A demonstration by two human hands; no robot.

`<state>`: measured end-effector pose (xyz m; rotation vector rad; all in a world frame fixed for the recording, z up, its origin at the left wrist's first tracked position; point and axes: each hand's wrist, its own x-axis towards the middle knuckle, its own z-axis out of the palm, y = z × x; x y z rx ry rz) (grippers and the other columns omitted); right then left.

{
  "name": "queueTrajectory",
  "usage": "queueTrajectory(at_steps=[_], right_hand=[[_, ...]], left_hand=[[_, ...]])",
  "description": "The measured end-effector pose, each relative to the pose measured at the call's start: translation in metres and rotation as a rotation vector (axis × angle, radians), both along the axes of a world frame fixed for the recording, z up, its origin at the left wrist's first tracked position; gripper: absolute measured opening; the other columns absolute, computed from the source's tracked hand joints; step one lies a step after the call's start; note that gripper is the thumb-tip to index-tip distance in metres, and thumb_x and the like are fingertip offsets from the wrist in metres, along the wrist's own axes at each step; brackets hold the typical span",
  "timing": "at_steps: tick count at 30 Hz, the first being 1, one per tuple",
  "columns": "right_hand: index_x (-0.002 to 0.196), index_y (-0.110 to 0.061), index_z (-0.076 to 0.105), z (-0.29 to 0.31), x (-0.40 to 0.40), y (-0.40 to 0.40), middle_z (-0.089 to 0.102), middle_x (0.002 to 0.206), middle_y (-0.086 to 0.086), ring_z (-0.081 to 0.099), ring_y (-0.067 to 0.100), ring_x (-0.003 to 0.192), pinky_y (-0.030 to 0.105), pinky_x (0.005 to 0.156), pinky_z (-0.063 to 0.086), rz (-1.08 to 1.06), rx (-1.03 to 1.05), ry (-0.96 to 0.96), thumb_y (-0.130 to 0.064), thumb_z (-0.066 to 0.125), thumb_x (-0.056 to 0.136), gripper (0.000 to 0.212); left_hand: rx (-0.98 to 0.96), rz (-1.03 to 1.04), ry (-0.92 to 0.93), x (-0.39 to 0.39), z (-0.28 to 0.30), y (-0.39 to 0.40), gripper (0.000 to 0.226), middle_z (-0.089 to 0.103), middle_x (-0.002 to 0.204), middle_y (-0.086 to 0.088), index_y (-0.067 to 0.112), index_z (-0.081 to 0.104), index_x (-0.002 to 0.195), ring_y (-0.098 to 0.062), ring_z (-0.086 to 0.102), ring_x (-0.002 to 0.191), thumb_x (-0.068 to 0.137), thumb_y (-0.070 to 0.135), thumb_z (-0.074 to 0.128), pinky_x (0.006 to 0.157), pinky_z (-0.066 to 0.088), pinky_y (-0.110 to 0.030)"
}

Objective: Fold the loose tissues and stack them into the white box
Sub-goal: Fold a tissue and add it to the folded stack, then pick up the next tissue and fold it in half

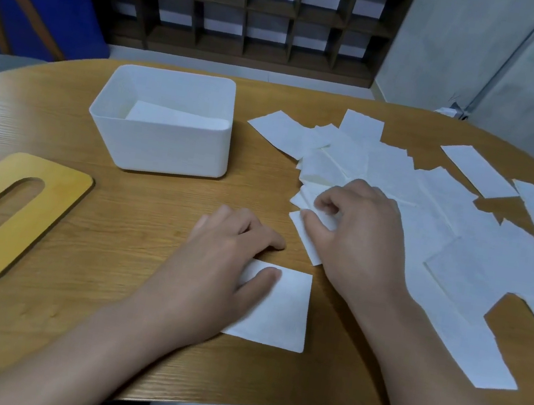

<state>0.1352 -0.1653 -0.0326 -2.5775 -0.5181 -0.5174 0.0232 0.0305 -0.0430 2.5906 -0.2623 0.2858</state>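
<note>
The left hand (234, 249) is lying with fingers fairly straight, thumb and palm edge pressing down a folded tissue (280, 312) on the table (105, 299) just in front of the person. The right hand (355, 229) is curling its fingers and pinching the corner of a loose tissue (307, 239) at the near-left edge of the scattered pile (431, 209), which is spreading across the right half of the table. The white box (160, 144) is standing open to the left, well apart from the pile, with at least one folded tissue already lying inside; its wooden lid (10, 219) is resting flat beside it, nearer the person.

The step in hand looks like drawing one sheet free for folding. To do it well, the pinch should be taking a single ply only — neighbouring sheets are overlapping and will likely drag along. Lifting slowly and sliding it toward the body would keep the pile settled. The left hand is probably best kept flat on the finished fold so it is not springing open — then both edges can be matched before creasing.
</note>
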Motion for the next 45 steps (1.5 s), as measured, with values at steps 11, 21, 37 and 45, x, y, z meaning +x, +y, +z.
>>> queueTrajectory(at_steps=[11, 21, 37, 45], right_hand=[[0.079, -0.021, 0.074, -0.002, 0.017, 0.019, 0.061, 0.081, -0.001, 0.058, 0.025, 0.081, 0.040, 0.078, 0.042, -0.058, -0.078, -0.077, -0.015, 0.072, 0.095, 0.016], [0.091, -0.030, 0.078, 0.020, -0.022, 0.014, 0.068, 0.094, -0.013, 0.062, 0.012, 0.099, 0.028, 0.085, 0.048, 0.286, 0.384, 0.185, -0.022, 0.083, 0.096, 0.011], [0.139, -0.040, 0.069, 0.031, -0.037, 0.000, 0.073, 0.123, -0.021, 0.065, 0.001, 0.125, 0.011, 0.098, 0.049, 0.390, 0.394, 0.394, -0.040, 0.094, 0.083, 0.060], [0.102, -0.032, 0.084, 0.043, -0.042, -0.006, 0.078, 0.082, 0.004, 0.073, 0.025, 0.076, 0.043, 0.063, 0.060, 0.270, 0.634, 0.360, -0.030, 0.071, 0.106, 0.014]], left_hand=[[-0.273, 0.089, -0.048, 0.013, 0.006, -0.003, 0.014, 0.069, 0.101, 0.022, 0.040, 0.077, 0.112, -0.007, 0.060, 0.111, 0.098, 0.039, 0.075, 0.093, 0.048, -0.025], [-0.616, 0.208, -0.050, 0.019, 0.012, 0.011, 0.037, 0.073, 0.110, 0.011, 0.035, 0.073, 0.127, -0.012, 0.070, 0.097, 0.096, 0.017, 0.083, 0.081, 0.054, -0.020], [-0.695, 0.249, -0.184, 0.015, 0.022, 0.031, 0.005, 0.070, 0.084, 0.006, 0.023, 0.084, 0.095, -0.008, 0.057, 0.074, 0.099, 0.024, 0.082, 0.072, 0.043, -0.020], [-0.813, 0.278, -0.131, 0.009, 0.039, 0.037, 0.014, 0.075, 0.096, -0.004, 0.021, 0.085, 0.091, -0.015, 0.065, 0.084, 0.101, 0.029, 0.080, 0.074, 0.048, -0.028]])
